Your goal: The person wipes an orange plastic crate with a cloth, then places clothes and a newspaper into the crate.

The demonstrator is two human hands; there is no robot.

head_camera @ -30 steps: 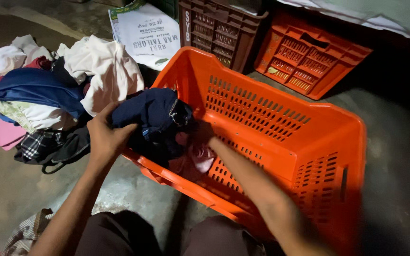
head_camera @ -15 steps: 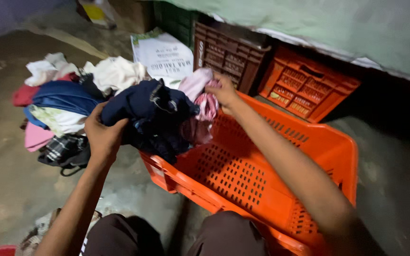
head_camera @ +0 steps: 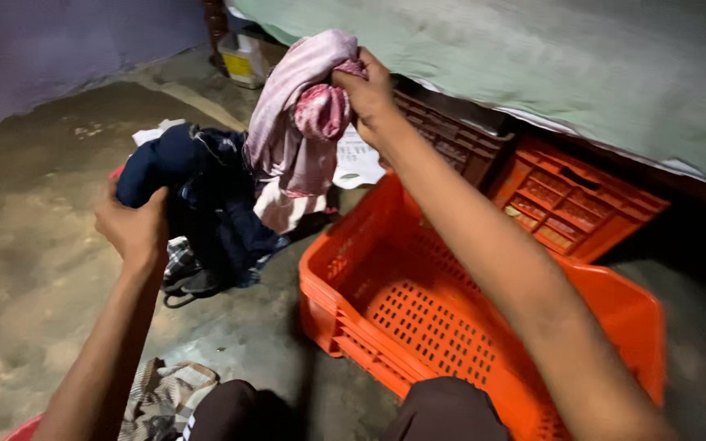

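Right hand [head_camera: 367, 88] has a tight grip clamped on a bunched-up pink cloth [head_camera: 297, 131], fingers closed around a wad of it near the top so the rest just hangs down below the fist. Left hand [head_camera: 135, 229] is doing the same thing lower down and off to the side, its grip closed on a dark navy garment [head_camera: 198, 192] that droops in folds below and beside it.

Both pieces look soft, light and totally floppy to me, no stiffness at all, so nothing fragile here. I'd guess they won't slip much either, since fabric bunches nicely in a fist. Grabbing a fat handful near an edge or a seam seems like the way to go, because a pinch on one layer would just let it unfold.

Pose-wise, the right arm is stretched up and forward, nearly straight, with the fist raised well above the orange crate [head_camera: 418, 327] sitting underneath it on the concrete floor [head_camera: 34, 245]. The left arm is bent less dramatically, held out at about mid height, wrist turned inward. Another orange crate [head_camera: 574, 204] and a brown crate [head_camera: 459, 147] sit beyond the right hand, against the wall.
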